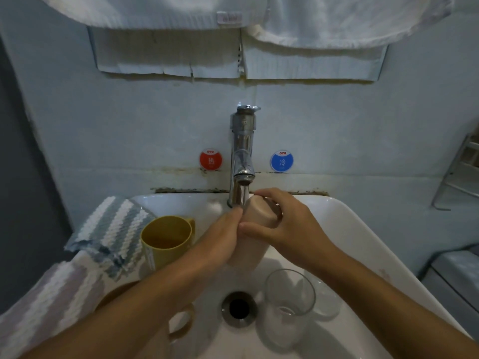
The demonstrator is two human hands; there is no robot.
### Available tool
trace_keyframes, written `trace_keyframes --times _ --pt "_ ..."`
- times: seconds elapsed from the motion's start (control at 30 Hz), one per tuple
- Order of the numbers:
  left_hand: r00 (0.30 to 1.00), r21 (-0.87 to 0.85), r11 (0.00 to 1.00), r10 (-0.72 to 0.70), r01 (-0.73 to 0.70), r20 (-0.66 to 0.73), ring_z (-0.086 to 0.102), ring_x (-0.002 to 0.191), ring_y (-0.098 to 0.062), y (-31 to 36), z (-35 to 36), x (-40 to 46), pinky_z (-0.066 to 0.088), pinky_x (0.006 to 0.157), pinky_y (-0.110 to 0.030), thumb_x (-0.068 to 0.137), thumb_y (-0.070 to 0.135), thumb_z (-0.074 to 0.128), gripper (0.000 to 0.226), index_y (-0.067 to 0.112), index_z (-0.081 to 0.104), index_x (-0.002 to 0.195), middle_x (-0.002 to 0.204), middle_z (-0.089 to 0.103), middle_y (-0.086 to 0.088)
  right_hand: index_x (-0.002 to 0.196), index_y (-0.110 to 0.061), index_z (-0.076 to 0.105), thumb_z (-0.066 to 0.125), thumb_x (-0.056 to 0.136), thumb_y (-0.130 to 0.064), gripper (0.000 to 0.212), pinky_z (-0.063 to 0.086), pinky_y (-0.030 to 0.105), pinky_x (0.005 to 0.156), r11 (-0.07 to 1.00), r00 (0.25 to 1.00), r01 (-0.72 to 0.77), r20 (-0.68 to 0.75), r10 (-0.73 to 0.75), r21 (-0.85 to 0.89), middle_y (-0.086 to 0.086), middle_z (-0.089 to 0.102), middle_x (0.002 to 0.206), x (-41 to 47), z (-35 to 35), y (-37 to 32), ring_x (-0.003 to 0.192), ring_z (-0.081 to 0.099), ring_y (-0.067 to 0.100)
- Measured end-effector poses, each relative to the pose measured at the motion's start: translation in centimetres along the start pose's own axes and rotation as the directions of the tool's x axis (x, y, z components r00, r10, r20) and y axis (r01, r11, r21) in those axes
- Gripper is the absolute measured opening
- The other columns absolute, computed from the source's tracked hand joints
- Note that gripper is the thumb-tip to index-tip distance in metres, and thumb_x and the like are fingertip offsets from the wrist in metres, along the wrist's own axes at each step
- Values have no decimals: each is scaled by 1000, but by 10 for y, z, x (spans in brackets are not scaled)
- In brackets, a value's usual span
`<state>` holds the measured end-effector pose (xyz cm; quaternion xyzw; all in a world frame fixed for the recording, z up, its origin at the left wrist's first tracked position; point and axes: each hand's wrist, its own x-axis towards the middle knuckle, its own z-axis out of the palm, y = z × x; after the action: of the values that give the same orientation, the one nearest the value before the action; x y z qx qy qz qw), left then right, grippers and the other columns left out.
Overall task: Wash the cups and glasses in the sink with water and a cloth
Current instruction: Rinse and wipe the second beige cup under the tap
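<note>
Rinsing pink cup (260,212) under tap (242,161) | right hand (287,224) is gripping it tilted to the stream | left hand (220,238) fingers are straight, rubbing its side.

Both hands (285,229) hold a pink cup (260,212) under the tap (242,161).

White sink basin (344,224) has a yellow mug (166,242) standing at the left, a clear glass (289,307) upright right beside the drain (239,309), another mug (181,322) down front-left, plus a striped cloth (103,237) draped over its left rim.
</note>
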<state>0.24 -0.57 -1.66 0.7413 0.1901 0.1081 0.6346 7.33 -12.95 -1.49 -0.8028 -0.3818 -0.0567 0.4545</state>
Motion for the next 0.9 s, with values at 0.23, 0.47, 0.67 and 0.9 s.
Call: trace_keyframes --times 0.23,0.47,0.67,0.9 --pt "997 -74 995 -72 70 -32 63 95 -18 1 -3 -1 52 94 -41 100 52 37 39 26 65 101 104 67 0 127 -28 52 71 77 -55 60 46 10 67 991 992 -122 -23 124 58 -13 57 113 3 1 2 92 55 1" --pt "999 -52 999 -3 5 42 56 77 -10 3 -6 -5 50 80 -29 105 34 34 31 22 59 89 82 57 7 123 -31 52 75 73 -55 59 50 14 73 994 996 -94 8 94 50 -13 57 114 0 6 -1 97 55 3" --pt "1000 -72 997 -30 29 -4 61 85 -19 3 -12 -13 52 87 -40 103 37 39 28 22 59 91 94 65 -6 130 -32 52 69 84 -50 53 49 15 73 980 989 -151 14 150 126 -8 56 118 0 3 -2 100 57 9" --pt "991 -244 963 -128 113 -43 65 89 -27 -1 -13 -16 53 57 -32 101 30 47 28 9 63 111 103 67 -17 123 -20 55 57 91 -54 47 53 29 69 934 943 -320 -45 330 159 0 60 111 1 1 0 90 61 18"
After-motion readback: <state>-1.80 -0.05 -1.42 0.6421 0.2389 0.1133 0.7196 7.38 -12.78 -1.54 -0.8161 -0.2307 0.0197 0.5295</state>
